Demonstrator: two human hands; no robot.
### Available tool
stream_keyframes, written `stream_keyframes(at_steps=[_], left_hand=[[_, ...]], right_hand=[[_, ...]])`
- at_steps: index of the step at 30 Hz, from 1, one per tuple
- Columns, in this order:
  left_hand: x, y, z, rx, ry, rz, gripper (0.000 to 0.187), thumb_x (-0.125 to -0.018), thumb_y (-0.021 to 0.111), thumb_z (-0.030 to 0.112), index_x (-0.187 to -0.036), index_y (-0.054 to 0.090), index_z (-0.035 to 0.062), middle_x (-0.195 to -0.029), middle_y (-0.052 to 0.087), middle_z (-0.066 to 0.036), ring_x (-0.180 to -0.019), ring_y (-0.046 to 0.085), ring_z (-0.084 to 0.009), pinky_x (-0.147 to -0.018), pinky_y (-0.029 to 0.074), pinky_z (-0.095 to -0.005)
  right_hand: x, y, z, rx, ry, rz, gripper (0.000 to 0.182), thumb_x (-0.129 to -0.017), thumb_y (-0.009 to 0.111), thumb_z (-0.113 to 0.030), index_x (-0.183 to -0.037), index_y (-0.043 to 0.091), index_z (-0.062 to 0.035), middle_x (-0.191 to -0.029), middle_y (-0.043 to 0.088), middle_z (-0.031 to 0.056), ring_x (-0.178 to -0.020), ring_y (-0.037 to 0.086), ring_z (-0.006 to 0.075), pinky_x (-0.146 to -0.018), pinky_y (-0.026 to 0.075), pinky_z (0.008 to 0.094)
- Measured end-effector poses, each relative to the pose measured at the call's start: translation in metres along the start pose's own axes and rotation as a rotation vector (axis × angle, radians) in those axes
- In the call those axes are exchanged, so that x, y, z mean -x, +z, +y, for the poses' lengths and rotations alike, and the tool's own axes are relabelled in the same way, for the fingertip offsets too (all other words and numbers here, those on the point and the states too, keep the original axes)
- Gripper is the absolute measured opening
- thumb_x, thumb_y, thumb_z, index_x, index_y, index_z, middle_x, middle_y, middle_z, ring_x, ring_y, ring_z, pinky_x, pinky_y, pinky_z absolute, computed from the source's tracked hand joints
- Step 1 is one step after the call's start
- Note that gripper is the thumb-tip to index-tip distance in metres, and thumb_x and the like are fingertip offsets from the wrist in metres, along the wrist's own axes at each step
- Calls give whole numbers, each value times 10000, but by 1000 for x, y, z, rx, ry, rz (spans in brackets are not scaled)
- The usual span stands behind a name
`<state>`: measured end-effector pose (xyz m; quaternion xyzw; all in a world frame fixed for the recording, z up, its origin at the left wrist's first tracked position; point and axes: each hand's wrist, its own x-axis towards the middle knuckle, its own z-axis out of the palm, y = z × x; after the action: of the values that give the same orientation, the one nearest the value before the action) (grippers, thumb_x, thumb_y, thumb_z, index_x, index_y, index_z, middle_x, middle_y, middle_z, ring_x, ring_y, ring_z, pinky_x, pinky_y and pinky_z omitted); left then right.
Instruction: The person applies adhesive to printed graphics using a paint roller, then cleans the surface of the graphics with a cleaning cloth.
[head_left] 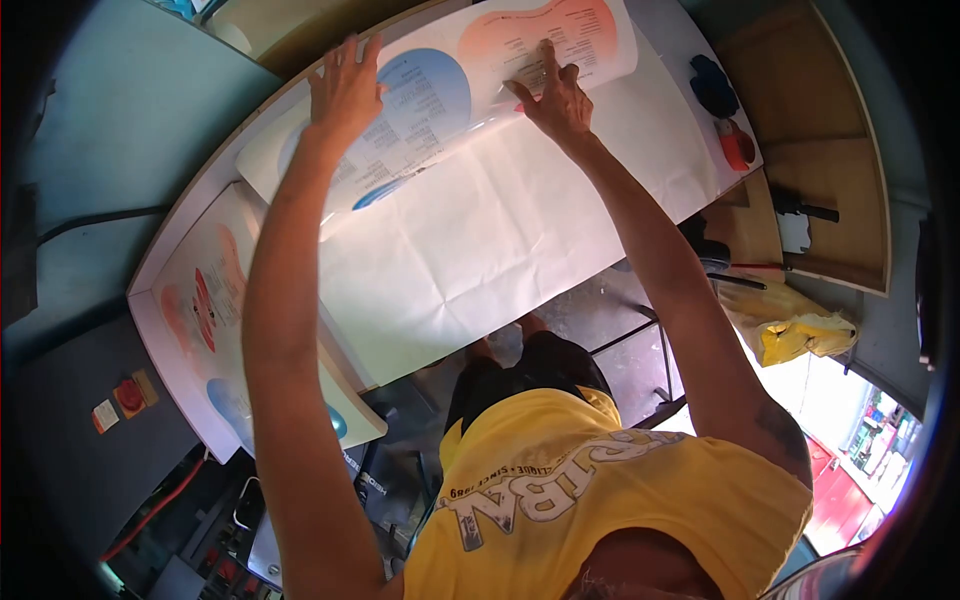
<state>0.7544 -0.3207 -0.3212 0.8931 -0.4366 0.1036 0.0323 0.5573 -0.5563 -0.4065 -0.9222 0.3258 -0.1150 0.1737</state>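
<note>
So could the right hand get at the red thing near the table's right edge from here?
Probably yes: the right hand lies flat on the printed sheet, holding nothing, and only bare white paper lies between it and the red thing.

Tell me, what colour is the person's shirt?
Yellow, with grey and white lettering on the shirt; the head view shows it.

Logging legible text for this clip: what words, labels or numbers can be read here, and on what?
"SINCE 1989", upside down, on the yellow T-shirt; the larger white lettering there is only partly legible.
Printed sheet under the left hand and right hand: text columns, too small to read.
Second printed sheet: too blurred to read.
Label on the black machine: unreadable.
</note>
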Motion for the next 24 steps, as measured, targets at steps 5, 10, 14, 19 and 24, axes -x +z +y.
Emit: stream_keyframes(at_steps=[5,10,14,19,24], left_hand=[[68,70,82,-65,400,220,592,-872,677,154,-1448,545,151,-1635,316,-137,-1520,281,-341,-1164,252,-673],[90,129,91,150,248,-7,726,-952,649,427,-1584,338,254,-1661,251,-119,-1540,215,-325,-1171,219,-675],[98,163,90,148,243,-17,836,-944,641,482,-1628,202,286,-1672,217,-120,-1536,216,-347,-1161,213,-697],[110,184,94,188,227,-112,802,-957,599,515,-1625,222,280,-1680,200,-123,-1540,203,-361,-1158,196,-719],[108,181,92,176,223,-240,763,-977,566,484,-1620,260,212,-1671,200,-177,-1540,196,-377,-1176,179,-704]], right_hand=[[-26,35,8,94,54,-53,966,-878,643,-672,-1586,250,-146,-1262,476,246,-1041,665,389,-802,535,519],[-36,48,8,167,28,-132,949,-892,630,-664,-1571,275,-104,-1347,449,239,-1136,614,403,-840,529,564],[-34,78,16,221,-30,-98,868,-915,624,-630,-1527,367,-72,-1317,478,218,-1109,616,396,-837,538,563],[-12,125,19,313,-125,-13,788,-911,643,-566,-1479,436,-60,-1329,479,208,-1177,544,380,-870,521,561],[20,161,-14,-22,-500,50,508,-814,721,-325,-1230,633,-47,-1142,596,150,-1042,590,342,-773,540,434]])
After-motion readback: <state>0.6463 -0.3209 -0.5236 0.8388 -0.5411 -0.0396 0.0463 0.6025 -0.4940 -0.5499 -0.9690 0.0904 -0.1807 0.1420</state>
